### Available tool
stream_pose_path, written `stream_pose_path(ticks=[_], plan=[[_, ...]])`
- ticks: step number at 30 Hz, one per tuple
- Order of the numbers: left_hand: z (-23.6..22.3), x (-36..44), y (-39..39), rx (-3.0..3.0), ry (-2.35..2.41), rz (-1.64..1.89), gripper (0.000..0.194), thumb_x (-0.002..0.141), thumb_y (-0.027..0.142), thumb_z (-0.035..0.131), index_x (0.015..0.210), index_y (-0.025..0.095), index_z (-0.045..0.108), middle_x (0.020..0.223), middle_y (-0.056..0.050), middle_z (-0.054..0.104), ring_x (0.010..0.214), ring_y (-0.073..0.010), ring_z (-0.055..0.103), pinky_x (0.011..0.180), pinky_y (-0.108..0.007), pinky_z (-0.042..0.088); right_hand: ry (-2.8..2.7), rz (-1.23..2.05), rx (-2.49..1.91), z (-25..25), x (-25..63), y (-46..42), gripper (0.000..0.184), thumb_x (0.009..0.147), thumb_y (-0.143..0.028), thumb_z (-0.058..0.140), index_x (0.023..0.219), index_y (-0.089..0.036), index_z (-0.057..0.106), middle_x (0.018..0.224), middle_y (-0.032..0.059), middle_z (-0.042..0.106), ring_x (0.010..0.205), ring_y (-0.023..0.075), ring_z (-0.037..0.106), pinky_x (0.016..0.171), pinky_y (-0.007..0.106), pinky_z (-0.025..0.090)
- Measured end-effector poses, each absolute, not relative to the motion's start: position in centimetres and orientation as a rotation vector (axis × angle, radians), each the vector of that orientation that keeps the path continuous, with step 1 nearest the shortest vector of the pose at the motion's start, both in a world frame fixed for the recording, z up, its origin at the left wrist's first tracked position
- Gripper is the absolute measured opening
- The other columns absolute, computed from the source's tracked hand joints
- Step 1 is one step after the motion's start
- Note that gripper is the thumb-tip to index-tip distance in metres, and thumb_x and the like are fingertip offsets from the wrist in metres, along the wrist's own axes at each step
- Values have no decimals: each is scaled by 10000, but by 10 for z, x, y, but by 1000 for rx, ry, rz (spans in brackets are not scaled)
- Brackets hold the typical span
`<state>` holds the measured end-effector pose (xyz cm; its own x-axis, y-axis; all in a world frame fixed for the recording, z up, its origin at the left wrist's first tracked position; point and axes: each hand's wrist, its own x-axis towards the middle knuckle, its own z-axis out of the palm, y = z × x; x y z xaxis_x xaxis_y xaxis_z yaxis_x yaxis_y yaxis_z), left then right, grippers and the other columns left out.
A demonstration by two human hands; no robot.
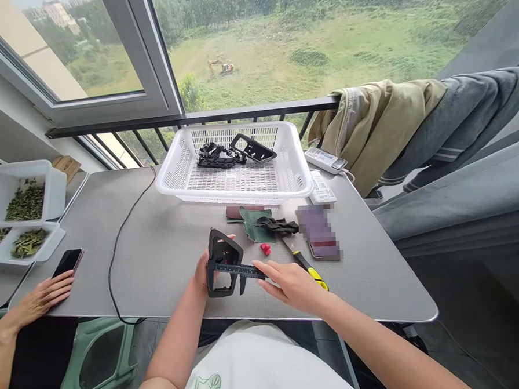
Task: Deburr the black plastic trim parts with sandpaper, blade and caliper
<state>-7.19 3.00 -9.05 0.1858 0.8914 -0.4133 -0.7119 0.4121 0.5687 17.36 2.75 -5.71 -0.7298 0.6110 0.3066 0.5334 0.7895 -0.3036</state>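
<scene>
Black plastic caliper [240, 271] held up just over the grey tabletop [154, 269], with its jaws lying across the lower part of a moulded black frame [216, 243]! Left hand [204, 274] is closed on that frame from behind, 1 fingertip showing over its top edge. Right hand [292, 285] reaches in from the other side, fingers [263, 268] laid along the end of the beam, and whether the thumb pinches underneath, I can't tell. For a clean reading, this looks like a moment to keep the beam square to the frame and both hands steady. Just beyond, there's a yellow-handled tool [311, 271], a green leather scrap [255, 225] and a small red piece [266, 249]. Further up, a white plastic basket [242, 196] holds another black frame [253, 148] and a heap of black parts [218, 156]. Over on the left, a second person's hand [42, 296] rests just beside a phone [67, 262], near trays of dried leaves [25, 201].
</scene>
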Motion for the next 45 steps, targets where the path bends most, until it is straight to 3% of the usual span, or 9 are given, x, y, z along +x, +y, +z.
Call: stream_pose_path(ticks=[8,14,18,23,27,30,36,45], plan=[[-89,-73,30,210,735,1199,459,921,478,294,1231,288,574,797,-42,726,1007,-280,657,810,-397,515,-2560,171,-835,-55,173,27,414,1027,-340,286,1182,-97,583,683,31,644,479,119,541,472,272,342],[-87,-72,32,314,770,1133,499,907,478,335,1236,219,606,840,-73,727,1002,-301,649,816,-413,502,-2591,229,-862,-55,174,27,409,1025,-347,301,1223,-105,565,733,51,671,529,131,583,497,265,362],[-85,-71,34,431,780,1114,505,910,500,328,1232,241,618,829,-61,723,1003,-299,646,804,-415,489,-2611,270,-879,-55,175,27,415,1027,-354,296,1259,-117,545,765,61,689,556,140,604,508,261,377],[-78,-64,35,548,750,1146,639,780,597,559,1204,126,635,830,-101,724,904,-310,662,794,-406,479,-2602,317,-891,-57,176,28,470,1034,-392,239,1287,-123,529,757,64,698,562,149,623,504,260,394],[-73,-59,35,553,708,1173,682,684,639,661,1154,144,668,902,-88,738,836,-259,669,722,-335,493,-2512,407,-916,-56,178,28,517,1025,-458,229,1312,-126,503,774,72,727,589,161,657,529,260,427],[-72,-58,36,461,762,1235,611,730,638,620,1094,153,686,985,-101,740,916,-263,673,714,-320,499,-2461,451,-903,-57,179,24,540,1007,-508,262,1215,-114,566,736,70,733,566,158,659,511,259,417],[-66,-59,40,328,819,1247,561,799,627,530,1048,148,680,1035,-141,732,993,-294,670,686,-327,514,-2540,469,-931,-65,171,12,599,957,-611,273,805,-157,633,573,31,672,493,151,632,463,268,324],[-60,-55,42,320,809,1260,529,788,625,555,962,147,703,933,-129,747,980,-300,681,761,-365,541,-2598,493,-1052,-69,175,6,640,951,-645,220,709,-185,593,532,34,635,473,156,589,477,271,285]])
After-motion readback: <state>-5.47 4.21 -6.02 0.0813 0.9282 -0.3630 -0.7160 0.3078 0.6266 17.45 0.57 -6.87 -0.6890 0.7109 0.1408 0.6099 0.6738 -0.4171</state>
